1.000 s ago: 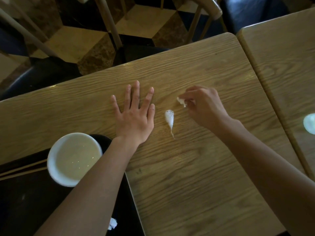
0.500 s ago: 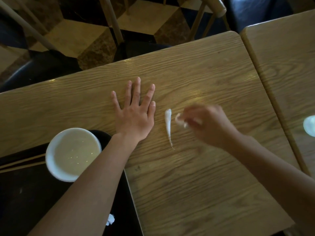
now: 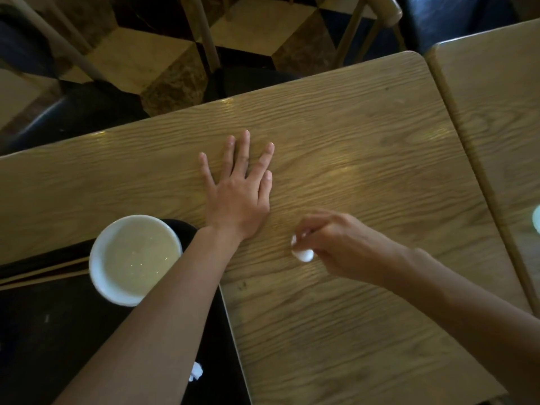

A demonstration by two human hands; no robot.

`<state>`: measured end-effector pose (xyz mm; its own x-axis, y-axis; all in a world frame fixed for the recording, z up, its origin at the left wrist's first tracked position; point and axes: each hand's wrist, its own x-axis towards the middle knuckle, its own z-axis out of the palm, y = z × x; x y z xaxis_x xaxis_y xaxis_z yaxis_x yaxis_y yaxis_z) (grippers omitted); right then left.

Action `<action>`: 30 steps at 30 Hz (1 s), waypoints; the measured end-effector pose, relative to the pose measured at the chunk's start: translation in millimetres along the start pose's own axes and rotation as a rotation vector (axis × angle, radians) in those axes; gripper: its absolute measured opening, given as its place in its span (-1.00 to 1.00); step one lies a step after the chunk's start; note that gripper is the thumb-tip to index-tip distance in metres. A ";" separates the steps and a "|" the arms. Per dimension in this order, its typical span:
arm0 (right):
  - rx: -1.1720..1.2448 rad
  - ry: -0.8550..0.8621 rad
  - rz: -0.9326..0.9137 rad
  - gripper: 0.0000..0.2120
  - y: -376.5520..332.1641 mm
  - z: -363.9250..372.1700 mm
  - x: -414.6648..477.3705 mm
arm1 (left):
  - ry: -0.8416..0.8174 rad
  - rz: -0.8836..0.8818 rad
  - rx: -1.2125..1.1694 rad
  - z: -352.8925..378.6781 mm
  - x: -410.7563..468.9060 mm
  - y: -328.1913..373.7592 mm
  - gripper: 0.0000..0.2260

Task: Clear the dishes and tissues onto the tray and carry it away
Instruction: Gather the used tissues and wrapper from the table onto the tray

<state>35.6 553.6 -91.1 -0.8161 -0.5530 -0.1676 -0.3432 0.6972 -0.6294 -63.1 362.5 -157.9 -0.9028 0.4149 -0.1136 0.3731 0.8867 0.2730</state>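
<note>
My right hand (image 3: 336, 244) pinches a small crumpled white tissue (image 3: 302, 252) just above the wooden table (image 3: 365, 159), near the table's middle. My left hand (image 3: 238, 194) lies flat on the table with fingers spread, holding nothing. A black tray (image 3: 52, 340) sits at the lower left under my left forearm. On it stand a white bowl (image 3: 133, 258) with pale liquid, a pair of chopsticks (image 3: 43, 274) and a small white tissue scrap (image 3: 195, 371).
A second wooden table (image 3: 496, 106) adjoins on the right, with a pale round object (image 3: 536, 219) at the frame edge. Dark chair seats (image 3: 76, 112) and wooden chair legs stand beyond the far table edge over a tiled floor.
My right hand has swept toward me across the table. The long twisted tissue that lay beside my left hand is gone from the table; the hand now holds a wad. My left hand stayed put.
</note>
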 end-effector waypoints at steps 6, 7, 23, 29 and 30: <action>0.031 0.332 0.183 -0.77 29.9 -40.1 16.1 | -0.015 -0.002 0.000 -1.1 -0.7 -1.2 -0.51; 0.007 0.405 0.245 -0.76 37.4 -46.6 23.7 | -0.018 0.001 0.004 -1.3 -0.9 -1.7 -0.51; 0.116 0.062 0.117 -0.73 -1.0 1.8 -16.3 | -0.097 -0.002 -0.070 -10.5 1.0 -1.0 -0.49; -0.033 0.428 0.360 -0.77 54.8 -65.7 44.8 | -0.104 -0.016 -0.043 -5.4 1.8 -4.2 -0.51; -0.056 0.418 0.372 -0.77 59.7 -70.1 54.0 | -0.101 -0.018 -0.046 -5.3 1.9 -4.5 -0.51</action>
<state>-61.6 597.4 -84.5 -0.9978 -0.0457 -0.0487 -0.0120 0.8402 -0.5421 -67.6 358.3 -154.3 -0.8820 0.4196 -0.2143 0.3447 0.8848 0.3135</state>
